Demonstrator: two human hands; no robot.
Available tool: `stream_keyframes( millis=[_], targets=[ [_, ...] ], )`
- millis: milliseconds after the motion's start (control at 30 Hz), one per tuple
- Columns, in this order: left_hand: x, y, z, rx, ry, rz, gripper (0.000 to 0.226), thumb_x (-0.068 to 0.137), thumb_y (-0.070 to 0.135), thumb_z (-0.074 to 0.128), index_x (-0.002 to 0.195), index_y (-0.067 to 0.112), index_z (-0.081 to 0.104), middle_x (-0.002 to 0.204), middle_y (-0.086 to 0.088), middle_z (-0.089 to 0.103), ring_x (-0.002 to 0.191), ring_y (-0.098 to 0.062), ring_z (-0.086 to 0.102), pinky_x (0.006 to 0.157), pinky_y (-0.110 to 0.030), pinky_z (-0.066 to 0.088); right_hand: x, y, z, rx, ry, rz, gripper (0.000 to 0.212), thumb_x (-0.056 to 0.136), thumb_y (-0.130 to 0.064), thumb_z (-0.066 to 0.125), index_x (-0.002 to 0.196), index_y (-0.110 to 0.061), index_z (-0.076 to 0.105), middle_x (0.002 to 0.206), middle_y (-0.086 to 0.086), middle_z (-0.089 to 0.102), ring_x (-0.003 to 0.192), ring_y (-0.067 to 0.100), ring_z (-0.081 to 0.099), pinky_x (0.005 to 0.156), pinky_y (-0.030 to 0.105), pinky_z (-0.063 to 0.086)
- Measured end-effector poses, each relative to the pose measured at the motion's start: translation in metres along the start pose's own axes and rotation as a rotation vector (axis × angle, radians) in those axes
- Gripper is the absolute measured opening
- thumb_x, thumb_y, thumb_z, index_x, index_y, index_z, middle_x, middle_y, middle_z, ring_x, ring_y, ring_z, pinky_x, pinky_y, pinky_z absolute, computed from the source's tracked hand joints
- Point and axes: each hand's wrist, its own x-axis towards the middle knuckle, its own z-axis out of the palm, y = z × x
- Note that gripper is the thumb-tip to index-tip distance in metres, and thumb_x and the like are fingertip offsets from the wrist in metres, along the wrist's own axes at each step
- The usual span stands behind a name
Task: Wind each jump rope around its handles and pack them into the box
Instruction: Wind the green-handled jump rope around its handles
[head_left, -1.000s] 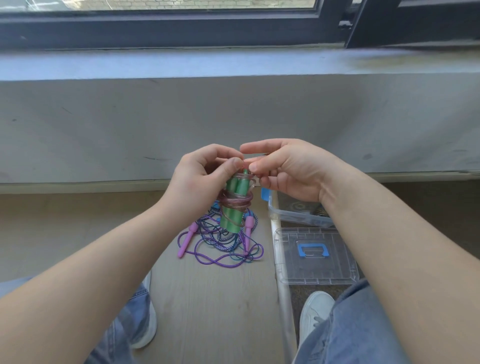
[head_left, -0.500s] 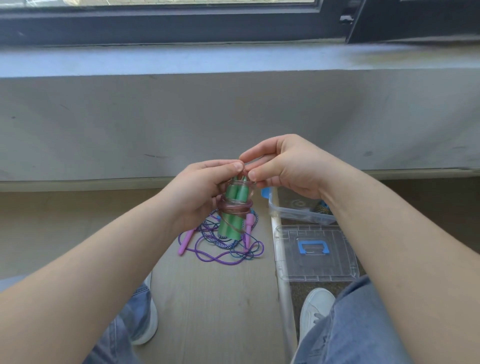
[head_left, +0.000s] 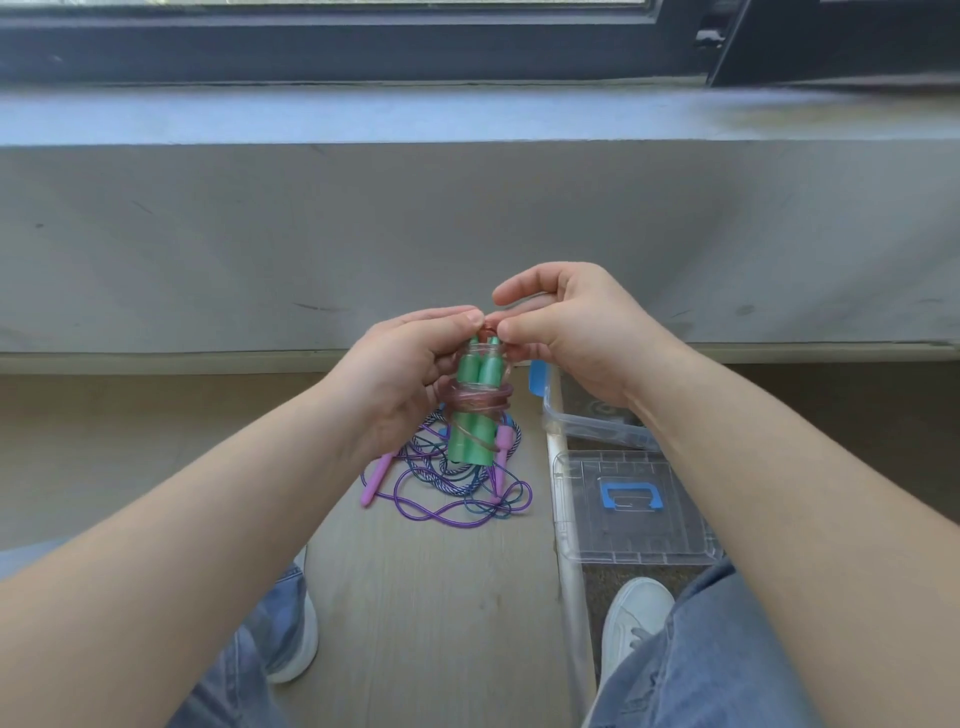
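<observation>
Two green handles (head_left: 475, 415) stand upright side by side, held in the air before us, above the floor (head_left: 415, 597). A pink rope (head_left: 480, 399) is wound round their middle in a tight band of coils, with one thin strand slanting across lower down. Our left hand (head_left: 400, 374) grips the pair from the left, its fingers (head_left: 441, 317) curled round them, the thumb tip at their top. Our right hand (head_left: 576, 332) meets it there — thumb and curled fingers pinch a small loop of the rope just above the handle tips, the forefinger arching free.

We judge this rope nearly wound, and the step in hand to be securing its last bit. The next move calls for tucking that loop under or over the coils so they hold, with the left hand firm on the pair so nothing slips. How much rope is left we cannot tell, for the hands hide it. Then the bundle would go to the box.

Below the green handles, on the floor, lies a tangle (head_left: 452, 512) of purple and blue rope with pink handles (head_left: 375, 480), not yet wound. Just to its right sits the clear box (head_left: 597, 431), open, and nearer us its lid (head_left: 634, 535) with a blue grip. What the box holds is unclear. Our jeans (head_left: 701, 665) and white shoes (head_left: 636, 608) edge the bottom.
</observation>
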Motion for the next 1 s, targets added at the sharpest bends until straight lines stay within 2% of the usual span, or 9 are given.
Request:
stream_keyframes(
  millis=[100,167,233,300,433,567,733,867,1000],
  targets=[
    [0.000,-0.001,0.001,0.043,0.037,0.115,0.006,0.091,0.015,0.069,0.096,0.013,0.071,0.082,-0.002,0.075,0.071,-0.014,0.069,0.069,-0.026,0.053,0.000,0.000,0.004,0.071,0.014,0.029,0.024,0.087,0.018,0.059,0.095,-0.005,0.059,0.084,0.013,0.073,0.073,0.020,0.072,0.065,0.027,0.058],
    [-0.002,-0.004,0.000,0.359,0.126,0.397,0.002,0.090,0.019,0.071,0.091,0.021,0.072,0.076,0.007,0.074,0.069,-0.007,0.068,0.061,-0.017,0.051,0.000,-0.001,0.004,0.137,0.023,0.066,0.024,0.088,0.018,0.058,0.097,-0.005,0.057,0.083,0.014,0.072,0.072,0.020,0.071,0.064,0.027,0.058],
    [-0.005,-0.004,-0.002,0.692,0.151,0.665,0.006,0.088,0.023,0.072,0.087,0.029,0.074,0.075,0.012,0.073,0.070,0.000,0.067,0.063,-0.013,0.050,0.001,-0.003,0.001,0.164,0.036,0.090,0.024,0.089,0.016,0.059,0.098,-0.006,0.057,0.082,0.012,0.072,0.073,0.019,0.070,0.066,0.027,0.058],
    [-0.008,-0.001,-0.003,0.813,0.100,0.758,0.011,0.085,0.021,0.074,0.088,0.032,0.075,0.078,0.016,0.073,0.076,0.004,0.067,0.068,-0.009,0.048,0.002,-0.004,-0.002,0.155,0.049,0.099,0.025,0.088,0.015,0.060,0.098,-0.007,0.056,0.083,0.012,0.071,0.073,0.020,0.067,0.067,0.028,0.057],
    [-0.009,0.003,-0.003,0.840,0.089,0.727,0.012,0.082,0.021,0.077,0.088,0.031,0.077,0.078,0.018,0.074,0.077,0.006,0.068,0.075,-0.009,0.050,0.002,-0.004,-0.004,0.134,0.040,0.106,0.026,0.087,0.015,0.063,0.099,-0.008,0.055,0.084,0.013,0.073,0.067,0.017,0.068,0.062,0.025,0.056],
    [-0.003,0.002,-0.005,0.746,0.081,0.546,0.003,0.083,0.024,0.076,0.084,0.027,0.076,0.076,0.011,0.075,0.075,-0.006,0.072,0.073,-0.035,0.062,0.003,-0.003,-0.004,0.050,0.015,0.075,0.026,0.084,0.014,0.065,0.094,-0.009,0.057,0.084,0.014,0.073,0.066,0.016,0.069,0.062,0.027,0.056],
    [-0.001,-0.002,-0.002,0.764,0.160,0.570,0.005,0.088,0.027,0.069,0.083,0.028,0.068,0.077,0.009,0.073,0.066,-0.006,0.072,0.073,-0.039,0.062,0.000,0.000,0.001,-0.156,-0.048,-0.050,0.012,0.086,-0.005,0.071,0.094,-0.014,0.068,0.090,0.007,0.070,0.076,0.017,0.067,0.069,0.036,0.058],
    [0.005,-0.003,-0.004,0.649,0.160,0.475,0.005,0.093,0.029,0.064,0.092,0.025,0.067,0.086,0.006,0.073,0.071,-0.016,0.074,0.078,-0.046,0.061,-0.008,0.007,0.016,-0.232,-0.122,-0.100,0.016,0.104,-0.013,0.050,0.118,-0.016,0.056,0.087,0.008,0.063,0.071,0.029,0.066,0.077,0.055,0.059],
    [0.010,-0.004,-0.003,0.689,0.140,0.401,0.015,0.099,0.031,0.051,0.099,0.026,0.064,0.084,0.009,0.063,0.085,-0.015,0.061,0.090,-0.050,0.054,-0.007,0.009,0.017,-0.559,-0.056,-0.234,0.014,0.101,-0.024,0.044,0.110,-0.029,0.054,0.073,-0.003,0.063,0.061,0.025,0.066,0.071,0.047,0.059]
  ],
)
